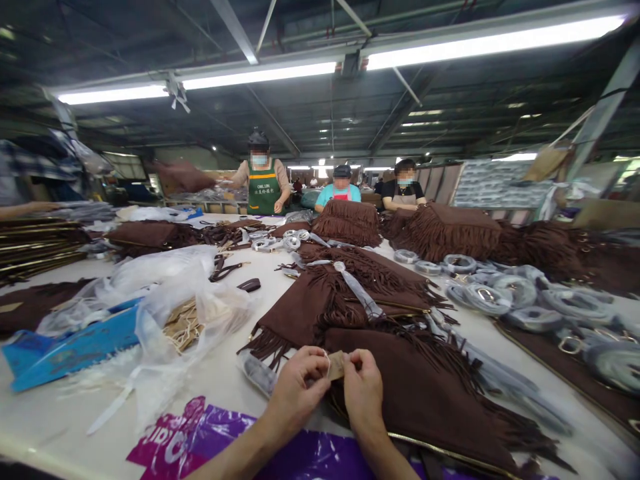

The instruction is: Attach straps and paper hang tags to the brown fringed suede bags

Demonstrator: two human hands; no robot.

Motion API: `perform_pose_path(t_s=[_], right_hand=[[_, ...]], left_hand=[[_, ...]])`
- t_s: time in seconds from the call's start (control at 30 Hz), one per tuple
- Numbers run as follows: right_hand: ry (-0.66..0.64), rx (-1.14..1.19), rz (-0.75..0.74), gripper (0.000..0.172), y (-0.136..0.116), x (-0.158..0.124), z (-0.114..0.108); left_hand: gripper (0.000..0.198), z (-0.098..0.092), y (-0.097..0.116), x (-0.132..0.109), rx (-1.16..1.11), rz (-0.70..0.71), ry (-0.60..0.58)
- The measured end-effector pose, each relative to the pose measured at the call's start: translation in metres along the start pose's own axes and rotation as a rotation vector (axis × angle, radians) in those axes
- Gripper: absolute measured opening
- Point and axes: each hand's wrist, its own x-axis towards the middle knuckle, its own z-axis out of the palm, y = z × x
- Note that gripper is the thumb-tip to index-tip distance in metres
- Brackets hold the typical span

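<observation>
A small tan hang tag [337,365] with a white string is held between my two hands, above the near edge of a brown fringed bag [405,380]. My left hand [301,380] pinches the string end of the tag. On the tag's other end, the fingers of my right hand [363,387] are closed. The bag lies flat, with a gold zipper along its near side and fringe at its right. More brown fringed bags [295,303] overlap behind it, with a strap wrapped in clear plastic on top.
Left of my hands, a clear plastic bag holds tan tags [183,325] beside a blue holder [75,347]. A purple plastic bag [225,437] lies in front. Plastic-wrapped straps [515,290] are heaped on the right. Several people, one in a green apron [264,190], are across the table.
</observation>
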Motion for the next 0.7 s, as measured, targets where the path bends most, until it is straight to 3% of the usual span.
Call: perform_pose_path(t_s=[0.17,0.27,0.37,0.53,0.6,0.7], right_hand=[[-0.188,0.061,-0.010,0.021,-0.006,-0.006,0.001],[-0.311,0.110,-0.016,0.018,-0.011,-0.010,0.001],[-0.402,0.174,0.025,0.019,-0.011,-0.011,-0.002],[-0.423,0.311,0.181,0.028,0.006,-0.003,-0.006],[-0.442,0.356,0.237,0.032,0.013,0.002,-0.007],[-0.498,0.390,0.272,0.034,0.019,0.007,-0.007]], left_hand=[[0.025,0.002,-0.004,0.000,0.125,0.056,-0.011],[0.022,-0.009,-0.014,0.004,0.050,-0.023,-0.016],[0.025,-0.041,-0.021,0.016,0.037,-0.132,-0.035],[0.029,-0.115,-0.020,0.029,0.253,-0.140,0.238],[0.025,-0.128,-0.019,0.022,0.339,-0.107,0.183],[0.017,-0.126,-0.020,0.009,0.432,-0.046,-0.018]])
